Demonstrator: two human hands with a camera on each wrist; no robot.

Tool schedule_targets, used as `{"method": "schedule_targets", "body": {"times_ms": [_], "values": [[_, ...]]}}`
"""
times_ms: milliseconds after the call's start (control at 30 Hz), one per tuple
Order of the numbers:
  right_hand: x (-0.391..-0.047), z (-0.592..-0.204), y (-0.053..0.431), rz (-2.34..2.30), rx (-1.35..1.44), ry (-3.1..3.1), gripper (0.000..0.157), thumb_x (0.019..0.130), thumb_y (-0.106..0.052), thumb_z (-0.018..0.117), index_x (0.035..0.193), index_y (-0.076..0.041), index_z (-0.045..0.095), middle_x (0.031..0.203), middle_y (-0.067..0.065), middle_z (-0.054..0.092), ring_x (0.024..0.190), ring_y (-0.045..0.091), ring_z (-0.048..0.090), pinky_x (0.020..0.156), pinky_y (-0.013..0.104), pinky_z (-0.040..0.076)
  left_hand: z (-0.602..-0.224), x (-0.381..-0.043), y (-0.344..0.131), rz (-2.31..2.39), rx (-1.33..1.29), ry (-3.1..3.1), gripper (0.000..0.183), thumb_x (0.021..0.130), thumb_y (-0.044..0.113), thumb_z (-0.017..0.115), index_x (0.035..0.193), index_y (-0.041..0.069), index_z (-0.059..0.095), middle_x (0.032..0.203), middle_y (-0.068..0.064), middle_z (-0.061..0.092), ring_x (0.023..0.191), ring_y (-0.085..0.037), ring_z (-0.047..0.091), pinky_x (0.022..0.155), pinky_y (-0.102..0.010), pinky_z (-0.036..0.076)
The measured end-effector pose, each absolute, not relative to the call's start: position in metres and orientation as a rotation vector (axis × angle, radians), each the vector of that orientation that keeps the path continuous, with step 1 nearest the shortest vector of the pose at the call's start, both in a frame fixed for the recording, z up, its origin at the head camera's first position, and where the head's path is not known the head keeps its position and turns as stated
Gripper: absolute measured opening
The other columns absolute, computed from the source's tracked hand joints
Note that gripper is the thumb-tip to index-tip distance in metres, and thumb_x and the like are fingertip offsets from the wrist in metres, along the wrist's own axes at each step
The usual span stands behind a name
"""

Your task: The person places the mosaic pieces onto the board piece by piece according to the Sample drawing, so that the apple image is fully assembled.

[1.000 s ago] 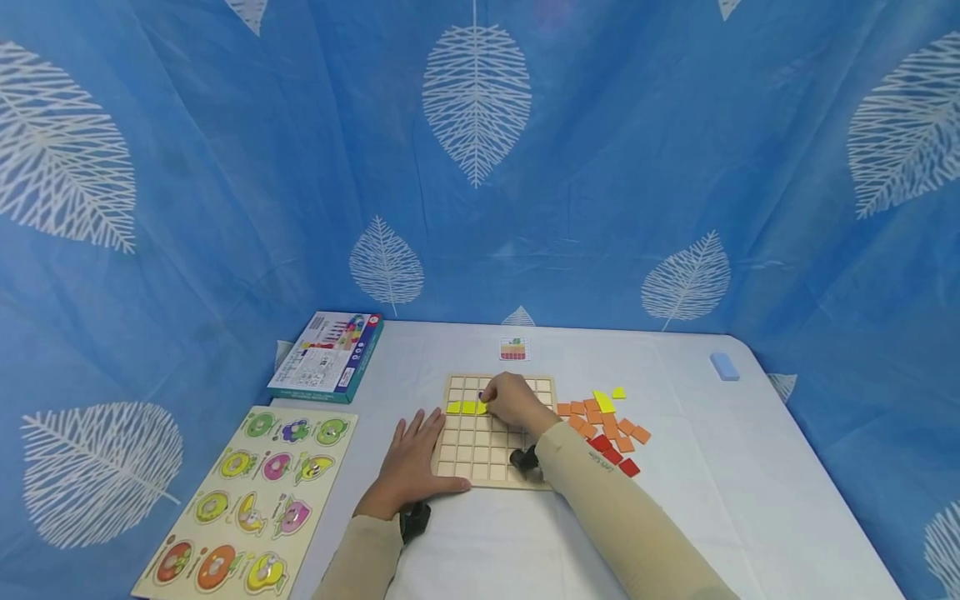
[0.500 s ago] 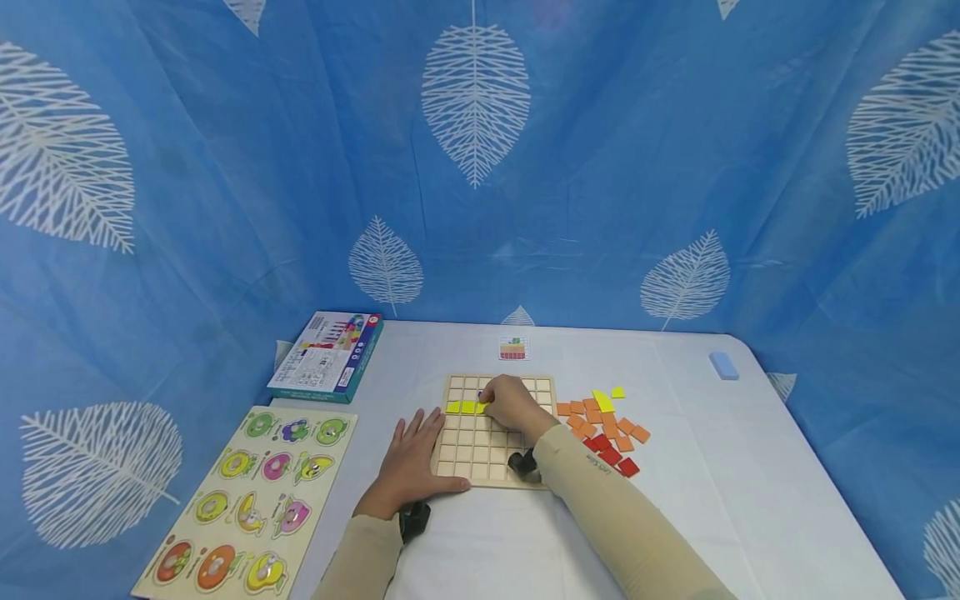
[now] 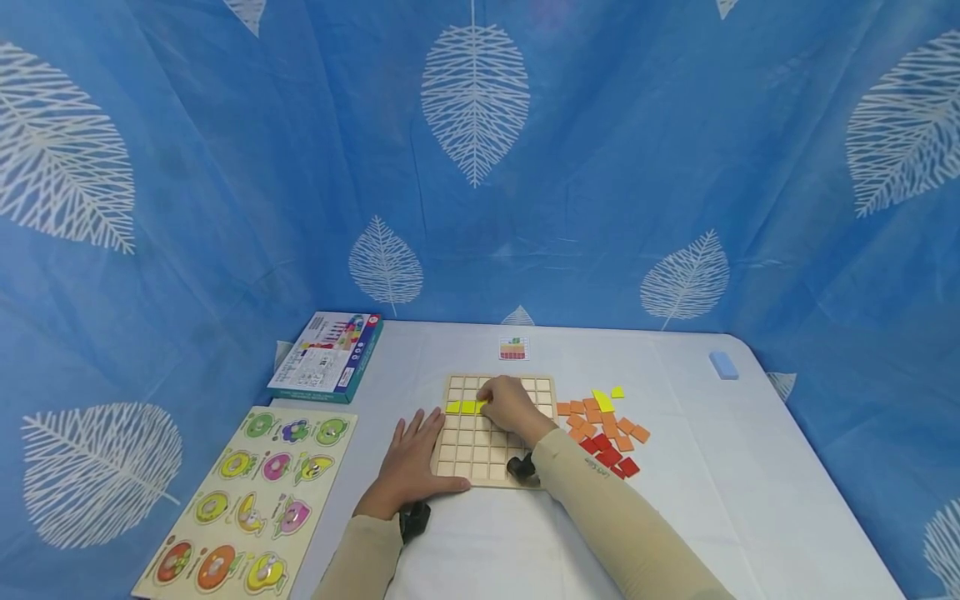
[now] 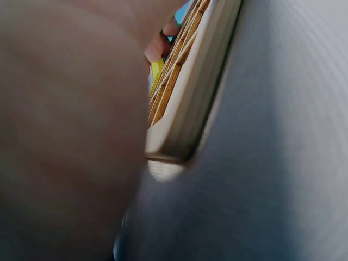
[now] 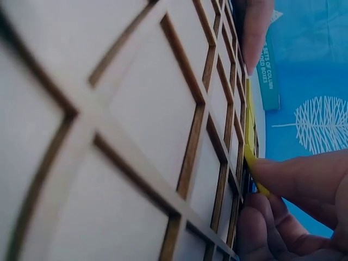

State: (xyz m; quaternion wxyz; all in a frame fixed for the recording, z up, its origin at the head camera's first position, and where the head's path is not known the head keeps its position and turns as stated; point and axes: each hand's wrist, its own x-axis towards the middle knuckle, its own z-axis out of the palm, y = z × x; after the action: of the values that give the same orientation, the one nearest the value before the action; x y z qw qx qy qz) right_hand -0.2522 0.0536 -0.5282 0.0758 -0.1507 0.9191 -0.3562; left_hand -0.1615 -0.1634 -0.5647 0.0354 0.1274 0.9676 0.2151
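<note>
A wooden grid board (image 3: 472, 454) lies flat on the table, with yellow tiles (image 3: 461, 407) in a row across its left cells. My right hand (image 3: 513, 406) is over that row; in the right wrist view its thumb and fingertips pinch a yellow tile (image 5: 261, 187), tilted at the grid. Part of this tile is hidden by the fingers. My left hand (image 3: 412, 462) rests at the board's left edge, fingers spread and thumb along the near edge. In the left wrist view the palm blurs out much of the scene beside the board's corner (image 4: 174, 136).
Right of the board lie loose orange tiles (image 3: 609, 420), red tiles (image 3: 609, 456) and yellow pieces (image 3: 603, 401). A picture card (image 3: 514, 348) lies beyond it. To the left are a game box (image 3: 326, 357) and a fruit puzzle board (image 3: 247, 500). A blue block (image 3: 723, 366) sits far right.
My right hand has shifted very slightly left at the same row, and its forearm has moved a little, uncovering more of the red tiles. The left hand has stayed still.
</note>
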Motion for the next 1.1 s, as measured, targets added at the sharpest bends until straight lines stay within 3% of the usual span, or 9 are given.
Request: {"method": "schedule_targets", "body": {"times_ms": [200,367,567,867,1100], "values": [[-0.2484,-0.5284,0.0547,-1.229,-0.384,2.722,0.017,0.093,-0.001,0.075,0.11,-0.005,0.077,0.102,0.003,0.069,0.095,0.019,0.063,0.086,0.04,0.056,-0.5668,-0.1626,-0.1631,0.62,0.372,2.973,0.133,0.064,0.087,0.076,0.165,0.011,0.036,0.17,-0.007,0.03,0.159,-0.032,0.013,0.126,-0.054,0.001],[-0.2492,-0.526,0.0587,-1.359,-0.301,2.679,0.015,0.089,0.002,0.073,0.101,-0.005,0.078,0.094,0.002,0.068,0.086,0.021,0.061,0.079,0.04,0.055,-0.5675,-0.1629,-0.1621,0.661,0.394,2.975,0.132,0.064,0.086,0.077,0.164,0.008,0.038,0.169,-0.01,0.032,0.158,-0.035,0.016,0.126,-0.056,0.004],[-0.2542,-0.5262,0.0612,-1.361,-0.287,2.658,0.015,0.092,0.001,0.071,0.1,-0.007,0.08,0.095,0.001,0.072,0.083,0.019,0.063,0.073,0.037,0.056,-0.5683,-0.1635,-0.1631,0.651,0.377,2.978,0.133,0.063,0.088,0.075,0.165,0.01,0.037,0.17,-0.007,0.031,0.159,-0.033,0.015,0.126,-0.055,0.002],[-0.2545,-0.5291,0.0576,-1.281,-0.335,2.711,0.017,0.095,0.001,0.071,0.101,-0.01,0.082,0.098,-0.001,0.075,0.102,0.024,0.069,0.09,0.043,0.057,-0.5677,-0.1634,-0.1634,0.668,0.397,2.982,0.133,0.064,0.089,0.073,0.164,0.009,0.038,0.17,-0.008,0.032,0.159,-0.034,0.015,0.126,-0.057,0.003],[-0.2529,-0.529,0.0562,-1.238,-0.442,2.7,0.017,0.091,-0.002,0.079,0.107,-0.005,0.08,0.099,0.001,0.073,0.095,0.019,0.068,0.087,0.039,0.058,-0.5679,-0.1629,-0.1641,0.662,0.399,2.985,0.132,0.064,0.087,0.075,0.164,0.009,0.038,0.169,-0.009,0.032,0.158,-0.034,0.015,0.126,-0.057,0.003]]}}
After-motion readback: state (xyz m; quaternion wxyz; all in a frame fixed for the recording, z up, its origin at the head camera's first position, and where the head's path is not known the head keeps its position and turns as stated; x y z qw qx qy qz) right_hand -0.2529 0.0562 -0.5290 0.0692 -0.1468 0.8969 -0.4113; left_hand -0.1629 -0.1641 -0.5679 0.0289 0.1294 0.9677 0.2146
